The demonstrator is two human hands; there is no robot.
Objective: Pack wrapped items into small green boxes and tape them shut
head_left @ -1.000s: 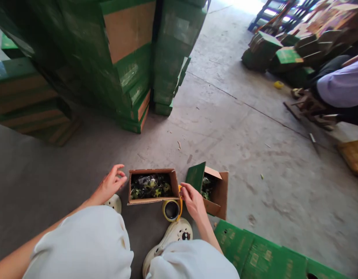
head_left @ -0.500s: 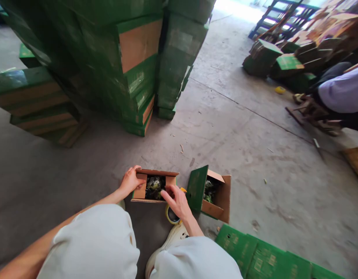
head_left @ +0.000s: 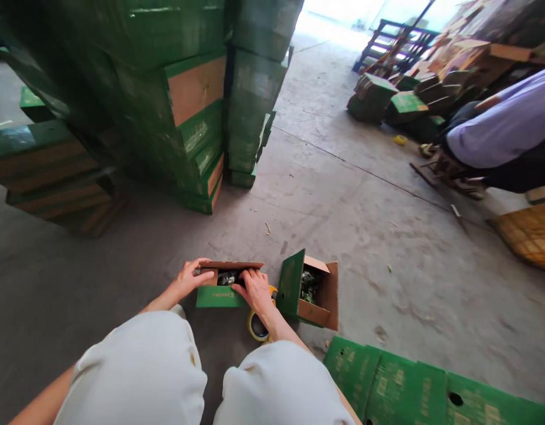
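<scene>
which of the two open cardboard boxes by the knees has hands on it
The left green and brown cardboard box: the left hand and right hand both touch it. The green and brown cardboard box to its right is untouched.

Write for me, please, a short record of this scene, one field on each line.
left hand: on the left end of the near box
right hand: over its right end
inside: shiny wrap, partly hidden
tape roll: near the right hand, partly hidden
second box: open, to the right
flat cardboard: green, lower right
other person: sitting low, upper right
</scene>
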